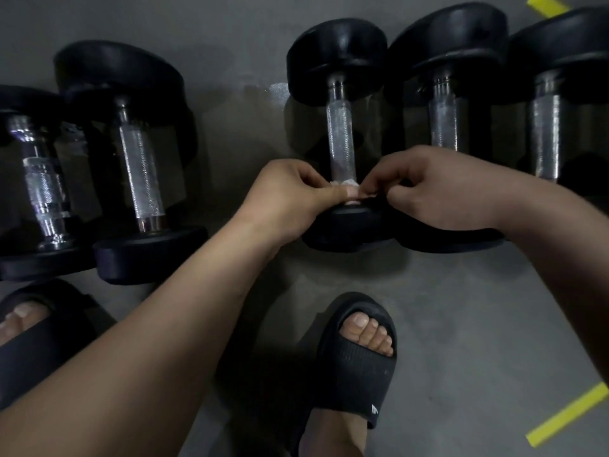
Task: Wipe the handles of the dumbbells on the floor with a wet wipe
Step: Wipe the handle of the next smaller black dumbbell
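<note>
Several black dumbbells with knurled steel handles lie on the grey floor. The middle dumbbell (341, 133) lies in front of me, its handle running away from me. A small white wet wipe (344, 183) is bunched around the near end of that handle. My left hand (290, 192) pinches the wipe from the left, thumb and fingers curled. From the right, my right hand (438, 189) pinches the same wipe. Most of the wipe is hidden by my fingers.
Two dumbbells (138, 169) lie to the left, two more (445, 120) to the right. My feet in black slides (359, 361) stand close below the row. Yellow tape strips (566, 413) mark the floor at right.
</note>
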A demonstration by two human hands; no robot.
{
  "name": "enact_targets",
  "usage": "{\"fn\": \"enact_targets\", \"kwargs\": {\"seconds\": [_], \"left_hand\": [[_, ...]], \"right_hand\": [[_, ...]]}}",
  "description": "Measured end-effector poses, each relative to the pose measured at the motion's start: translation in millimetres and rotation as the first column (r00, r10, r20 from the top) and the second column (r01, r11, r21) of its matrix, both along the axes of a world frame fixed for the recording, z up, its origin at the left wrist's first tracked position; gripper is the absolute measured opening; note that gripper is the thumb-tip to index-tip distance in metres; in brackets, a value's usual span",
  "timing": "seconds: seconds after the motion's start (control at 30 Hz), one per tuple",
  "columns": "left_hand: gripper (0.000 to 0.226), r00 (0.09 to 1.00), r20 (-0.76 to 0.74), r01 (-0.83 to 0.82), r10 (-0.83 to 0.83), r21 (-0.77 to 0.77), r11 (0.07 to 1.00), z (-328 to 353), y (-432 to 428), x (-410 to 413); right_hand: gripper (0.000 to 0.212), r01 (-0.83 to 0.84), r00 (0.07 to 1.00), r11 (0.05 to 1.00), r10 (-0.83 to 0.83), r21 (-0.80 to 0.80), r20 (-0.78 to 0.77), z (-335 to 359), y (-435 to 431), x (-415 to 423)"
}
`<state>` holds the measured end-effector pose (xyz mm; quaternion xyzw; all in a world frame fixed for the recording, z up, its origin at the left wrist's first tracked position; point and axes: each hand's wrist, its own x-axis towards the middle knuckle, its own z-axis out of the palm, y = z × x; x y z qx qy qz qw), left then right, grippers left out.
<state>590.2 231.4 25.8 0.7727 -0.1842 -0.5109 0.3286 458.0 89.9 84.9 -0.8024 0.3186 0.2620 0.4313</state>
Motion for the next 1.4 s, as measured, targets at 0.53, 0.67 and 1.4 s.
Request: {"fn": "enact_targets", "kwargs": {"seconds": [0.53,0.67,1.4], "left_hand": [[0.012,0.993,-0.061,0.100,-0.098,0.033,0.994,-26,-10,11],[0.024,0.986,-0.163,-0.029,0.028,-0.006,1.000,-24,-9,8],[0.015,0.970,-0.088,-0.228,0.227,0.000,0.974,-27,0,-12]], "right_hand": [[0.023,0.137,0.990,0.988,-0.139,-0.072,-0.014,-13,-6,0],[0.033,0.117,0.991,0.992,-0.120,-0.056,-0.056,-14,-7,2],[0.002,0.112,0.988,0.993,-0.109,0.024,-0.107,-36,-8,10]]}}
